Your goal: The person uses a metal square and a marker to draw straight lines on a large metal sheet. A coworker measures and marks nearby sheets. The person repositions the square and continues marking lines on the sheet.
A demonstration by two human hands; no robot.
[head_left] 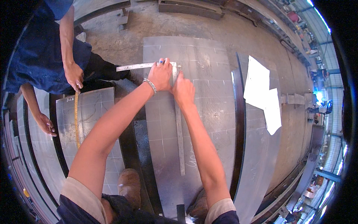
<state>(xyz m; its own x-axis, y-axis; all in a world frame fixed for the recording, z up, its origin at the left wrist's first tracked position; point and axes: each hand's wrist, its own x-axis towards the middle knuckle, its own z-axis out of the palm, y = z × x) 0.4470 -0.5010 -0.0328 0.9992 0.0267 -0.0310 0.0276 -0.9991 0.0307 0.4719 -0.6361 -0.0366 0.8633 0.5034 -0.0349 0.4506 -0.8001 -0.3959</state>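
A steel carpenter's square [179,145] lies flat on a grey metal plate [209,112] marked with thin pale lines. Its short leg points left past the plate's edge, and its long leg runs back toward my body. My left hand [161,77], with a ring and a chain bracelet, presses on the square near its corner, fingers bent over the short leg. Close beside it, my right hand [183,89] is closed at the long leg, index finger stretched toward the corner. A tiny pale bit shows at that fingertip, too small to name.
At the left, a co-worker's hand [74,76] holds a yellow tape measure [76,115] over another lined plate [100,108]. The co-worker's other hand [45,125] hangs lower. White paper sheets [257,82] lie on a plate to the right. My boot [129,186] stands between plates.
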